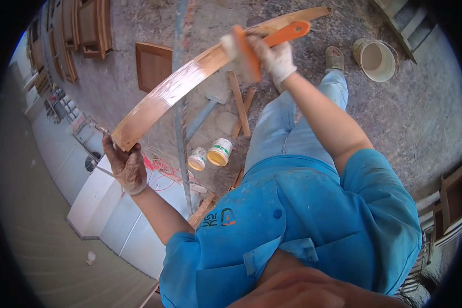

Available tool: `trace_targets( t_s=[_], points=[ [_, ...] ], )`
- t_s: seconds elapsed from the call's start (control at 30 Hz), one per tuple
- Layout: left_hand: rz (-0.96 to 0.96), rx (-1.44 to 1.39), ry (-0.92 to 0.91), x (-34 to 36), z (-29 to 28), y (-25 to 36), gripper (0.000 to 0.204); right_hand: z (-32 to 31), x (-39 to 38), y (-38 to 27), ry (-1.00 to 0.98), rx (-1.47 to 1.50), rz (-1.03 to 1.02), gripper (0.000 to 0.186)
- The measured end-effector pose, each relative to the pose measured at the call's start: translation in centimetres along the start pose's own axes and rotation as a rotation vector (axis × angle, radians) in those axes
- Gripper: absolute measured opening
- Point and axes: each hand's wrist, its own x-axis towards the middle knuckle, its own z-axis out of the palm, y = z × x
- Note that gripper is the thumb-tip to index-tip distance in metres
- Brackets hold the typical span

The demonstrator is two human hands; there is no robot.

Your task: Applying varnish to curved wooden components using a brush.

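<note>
**Ana:** What is the left hand (pixel 127 168) doing?

**Ben:** It wears a dirty glove. Its fingers are curled tight around the low end of a long curved wood strip (pixel 190 74). The strip is shiny, as if wet, and goes up and to the right, in the air in front of the person.

**Ana:** And the right hand (pixel 277 57)?

**Ben:** It has a white glove on. It is closed around the orange handle of a brush (pixel 251 51). The brush head sits on the strip, near its high end. That part is blurry, so I can't tell how much of the brush touches the wood.

**Ana:** What is down below?

**Ben:** A grey floor (pixel 426 113). Two small open cans (pixel 213 155) stand side by side under the strip, one with yellow stuff inside. A few wood sticks (pixel 239 102) lie near them. A white bucket (pixel 376 59) stands well apart, by the person's sandal (pixel 335 57). A brown cabinet door (pixel 152 64) lies flat on the floor too.

**Ana:** What does the person wear?

**Ben:** A blue shirt (pixel 313 220) and light blue trousers.
</note>
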Motion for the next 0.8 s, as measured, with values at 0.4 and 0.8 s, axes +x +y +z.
trace_targets(
  t_s=[0.4, 0.8],
  points=[
    [0.034, 0.388, 0.033, 2.4, 2.7, 2.2, 0.067, -18.6, 7.9, 12.0, 0.331, -0.505, 0.174, 0.029],
    [0.007, 0.559, 0.023, 7.9, 6.7, 6.3, 0.074, -48.7, 2.4, 28.4, 0.602, -1.155, 0.593, 0.040]
  ],
)
